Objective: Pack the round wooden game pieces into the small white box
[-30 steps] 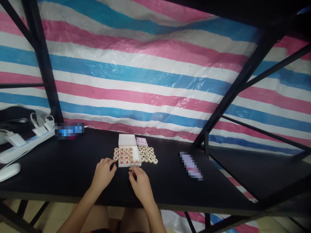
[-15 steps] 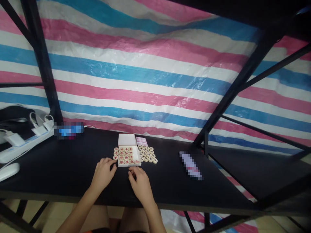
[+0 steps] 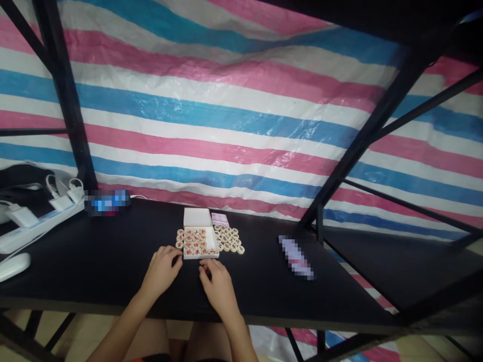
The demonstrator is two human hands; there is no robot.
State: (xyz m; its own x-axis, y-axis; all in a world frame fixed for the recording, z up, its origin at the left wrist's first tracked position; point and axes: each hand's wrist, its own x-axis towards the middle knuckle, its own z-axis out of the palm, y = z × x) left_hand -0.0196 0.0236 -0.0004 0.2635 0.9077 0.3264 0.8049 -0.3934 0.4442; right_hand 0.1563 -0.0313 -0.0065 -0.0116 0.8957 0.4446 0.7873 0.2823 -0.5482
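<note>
A white open box [image 3: 201,256] lies on the black table with several Chinese chess pieces [image 3: 195,245] in it, round and marked in red. The box's right part shows bare white. Beside the front left corner of the box rests my left hand [image 3: 163,266], fingers loosely bent and thumb apart, its fingertips near or touching the box side. My right hand [image 3: 216,280] lies just in front of the box, fingers curved with a gap to the thumb, and I see nothing in it. More red-marked pieces [image 3: 179,238] stand along the box's left side.
Right of the box sit several dark-marked pieces [image 3: 228,238], with a pink card-like item [image 3: 220,219] behind them. A blurred-out object [image 3: 296,257] lies farther right. On the left are a power strip [image 3: 41,221], a white mouse [image 3: 15,266] and a blurred-out device [image 3: 107,202].
My left hand's fingertips have shifted very slightly toward the box's front left corner. My right hand, the box and the pieces look the same.
</note>
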